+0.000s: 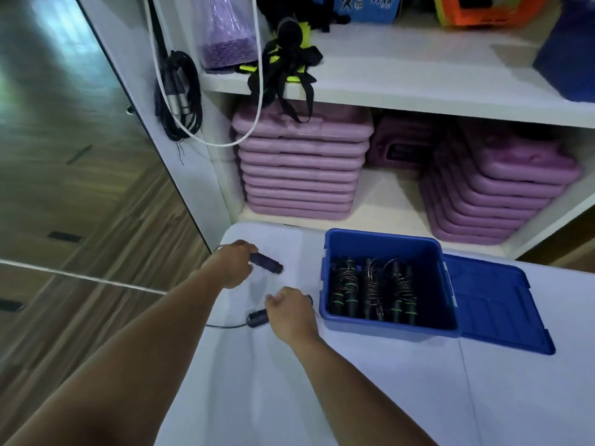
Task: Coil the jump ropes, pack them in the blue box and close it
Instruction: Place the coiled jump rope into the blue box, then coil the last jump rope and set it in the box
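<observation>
On the white table stands the open blue box, with several coiled jump ropes lying side by side in it. Its blue lid lies flat on the table to the right of the box. Left of the box, my left hand grips one dark handle of a loose jump rope. My right hand is curled round the other handle, from which a thin dark cord runs left towards the table edge.
The white table ends just left of my hands, over a wooden floor. Behind it is a white shelf unit with stacks of purple cases, black straps and hanging cables.
</observation>
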`<state>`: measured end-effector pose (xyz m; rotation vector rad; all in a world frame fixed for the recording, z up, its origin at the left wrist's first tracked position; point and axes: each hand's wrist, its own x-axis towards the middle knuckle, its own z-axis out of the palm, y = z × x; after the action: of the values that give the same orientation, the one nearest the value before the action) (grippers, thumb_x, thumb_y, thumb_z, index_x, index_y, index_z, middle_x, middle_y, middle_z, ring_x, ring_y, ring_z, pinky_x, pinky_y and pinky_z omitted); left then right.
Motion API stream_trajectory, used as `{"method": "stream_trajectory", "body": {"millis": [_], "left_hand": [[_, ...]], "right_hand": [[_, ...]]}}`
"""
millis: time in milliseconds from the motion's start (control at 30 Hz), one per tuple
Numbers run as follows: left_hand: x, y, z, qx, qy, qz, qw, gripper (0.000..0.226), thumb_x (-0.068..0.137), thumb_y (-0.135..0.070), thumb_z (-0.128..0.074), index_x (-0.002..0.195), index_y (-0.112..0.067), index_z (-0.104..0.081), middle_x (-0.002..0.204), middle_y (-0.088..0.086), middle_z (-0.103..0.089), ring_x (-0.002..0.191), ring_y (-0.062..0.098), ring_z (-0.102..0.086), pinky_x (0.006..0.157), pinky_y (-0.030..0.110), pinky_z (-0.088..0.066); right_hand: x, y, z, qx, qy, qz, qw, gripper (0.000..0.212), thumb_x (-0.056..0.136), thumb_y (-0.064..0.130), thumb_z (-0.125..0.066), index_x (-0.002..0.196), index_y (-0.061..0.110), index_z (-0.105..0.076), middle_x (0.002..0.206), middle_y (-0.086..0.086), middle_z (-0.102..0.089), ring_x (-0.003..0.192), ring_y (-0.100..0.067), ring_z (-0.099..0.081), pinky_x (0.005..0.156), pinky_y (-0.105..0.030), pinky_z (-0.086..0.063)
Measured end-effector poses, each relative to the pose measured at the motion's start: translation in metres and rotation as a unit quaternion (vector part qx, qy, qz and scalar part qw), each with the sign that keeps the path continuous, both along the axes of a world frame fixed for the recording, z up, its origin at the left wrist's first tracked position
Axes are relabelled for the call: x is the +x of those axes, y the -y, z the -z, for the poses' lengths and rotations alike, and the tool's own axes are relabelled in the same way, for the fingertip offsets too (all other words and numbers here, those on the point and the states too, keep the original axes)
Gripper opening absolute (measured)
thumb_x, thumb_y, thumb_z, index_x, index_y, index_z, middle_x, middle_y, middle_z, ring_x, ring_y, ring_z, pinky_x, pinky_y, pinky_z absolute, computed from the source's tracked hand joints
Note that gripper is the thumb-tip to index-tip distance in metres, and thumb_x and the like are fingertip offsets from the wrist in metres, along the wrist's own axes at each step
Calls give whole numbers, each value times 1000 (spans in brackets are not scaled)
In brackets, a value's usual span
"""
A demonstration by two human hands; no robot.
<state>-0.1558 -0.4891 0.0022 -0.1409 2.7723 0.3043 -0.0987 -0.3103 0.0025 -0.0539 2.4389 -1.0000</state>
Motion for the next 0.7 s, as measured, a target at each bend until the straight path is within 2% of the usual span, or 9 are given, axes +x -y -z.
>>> {"method": "stream_trajectory", "body": {"millis": [100, 167, 233, 300, 367, 433, 500, 600, 700], "left_hand": [[-13, 8, 24, -62, 34, 70, 995, 60, 101, -26, -49, 156, -22, -26, 165, 4, -22, 146, 26, -33, 115, 43, -33], [-19, 8, 36, -71, 48, 87, 992, 64, 101, -23, -45, 158, -25, -17, 167, -1, -12, 148, 30, -27, 116, 45, -32], [-23, 6, 45, -100, 54, 109, 988, 65, 101, -18, -41, 159, -26, -13, 167, -1, -15, 146, 33, -29, 116, 43, -30], [-26, 3, 53, -169, 26, 143, 975, 62, 100, -19, -41, 157, -24, -19, 159, 3, -30, 137, 34, -38, 114, 43, -31], [-28, 0, 55, -225, -9, 158, 961, 53, 97, -17, -44, 149, -21, -34, 146, 6, -41, 125, 32, -44, 106, 43, -38], [-28, -1, 56, -250, -25, 161, 954, 44, 94, -13, -49, 138, -20, -46, 135, 7, -45, 120, 31, -45, 98, 40, -39], [-25, 2, 57, -247, -33, 166, 954, 40, 93, -12, -51, 132, -19, -49, 131, 7, -47, 120, 29, -46, 96, 39, -37], [-20, 15, 57, -180, -34, 173, 968, 33, 96, -14, -47, 129, -20, -49, 122, 5, -56, 115, 28, -52, 100, 41, -37], [-16, 30, 46, -33, -40, 146, 988, 26, 103, -27, -44, 126, -17, -51, 108, 7, -57, 100, 30, -57, 89, 40, -44]], "right_hand": [[-1, 10, 31, 9, 111, 116, 987, 56, 95, 56, -41, 115, 9, -64, 115, -10, -68, 107, -29, -64, 87, -33, -48], [0, 13, 45, 17, 147, 170, 974, 66, 87, 69, -40, 113, 15, -65, 112, -7, -70, 102, -26, -66, 88, -34, -52], [-1, 16, 60, 20, 152, 217, 964, 73, 75, 78, -40, 107, 17, -66, 104, -5, -73, 94, -25, -70, 85, -35, -56], [-3, 19, 76, 0, 152, 274, 950, 75, 62, 81, -46, 101, 19, -65, 94, -3, -74, 85, -25, -73, 81, -39, -60], [-3, 20, 83, -23, 157, 320, 934, 68, 58, 75, -59, 96, 19, -64, 88, -2, -74, 76, -23, -73, 74, -40, -62], [-3, 21, 76, -56, 166, 353, 919, 54, 66, 64, -69, 93, 17, -66, 83, -3, -73, 65, -22, -73, 70, -40, -63], [-5, 22, 70, -88, 185, 373, 905, 40, 76, 49, -73, 92, 13, -67, 80, -4, -72, 59, -22, -70, 65, -36, -63], [-7, 26, 69, -150, 200, 377, 892, 24, 82, 34, -71, 91, 13, -66, 81, -6, -70, 68, -25, -71, 66, -35, -62], [-5, 32, 61, -241, 185, 368, 879, 10, 87, 24, -68, 86, 18, -60, 90, -8, -68, 85, -28, -70, 67, -33, -56]]}}
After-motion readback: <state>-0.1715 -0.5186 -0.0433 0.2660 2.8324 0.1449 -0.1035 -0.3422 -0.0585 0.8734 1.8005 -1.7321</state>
